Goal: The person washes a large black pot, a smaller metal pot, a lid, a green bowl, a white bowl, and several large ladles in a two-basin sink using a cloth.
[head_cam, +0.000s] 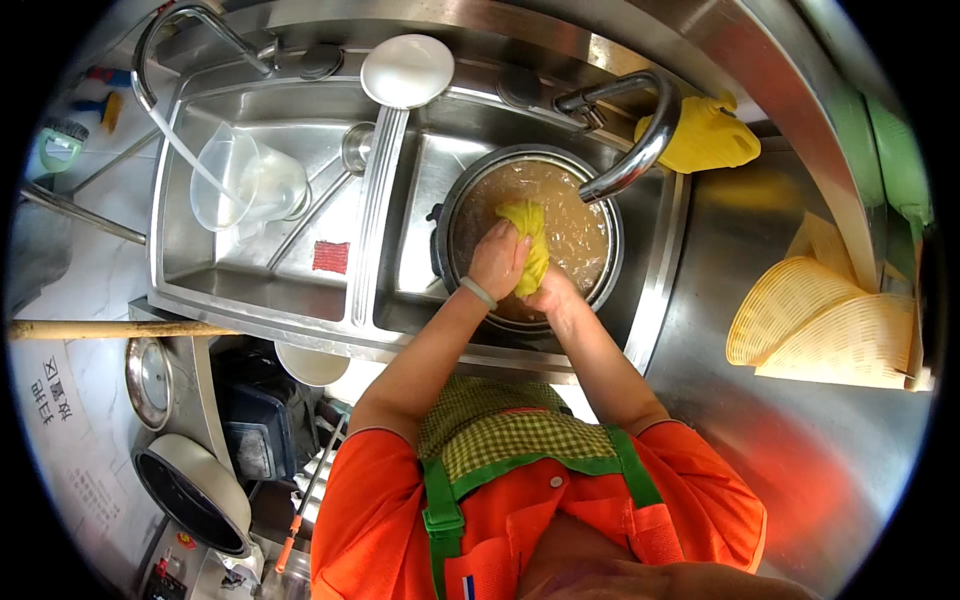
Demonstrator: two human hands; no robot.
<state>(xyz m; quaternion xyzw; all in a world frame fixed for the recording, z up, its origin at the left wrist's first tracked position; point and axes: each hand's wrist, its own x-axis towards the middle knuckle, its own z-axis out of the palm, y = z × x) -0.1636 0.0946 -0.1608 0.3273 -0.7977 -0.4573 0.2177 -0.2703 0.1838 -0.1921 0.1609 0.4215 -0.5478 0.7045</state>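
Both of my hands grip a wet yellow cloth [529,247] over a round pot [616,247] in the right sink basin. My left hand [496,259] presses on the cloth from the left, a pale bangle at its wrist. Lower down, my right hand [553,291] holds the cloth's near end; its fingers are partly hidden. Murky brown water [574,225] with foam and glints fills the pot close to its rim. A chrome faucet [660,142] arches over the pot's far right side.
A clear plastic jug [225,180], a metal ladle [357,150] and a red scrub pad [331,256] lie in the left basin. Atop the divider rests a white bowl [407,71]. Yellow rubber gloves [705,135] sit behind right; woven mats [825,322] lie on the right counter.
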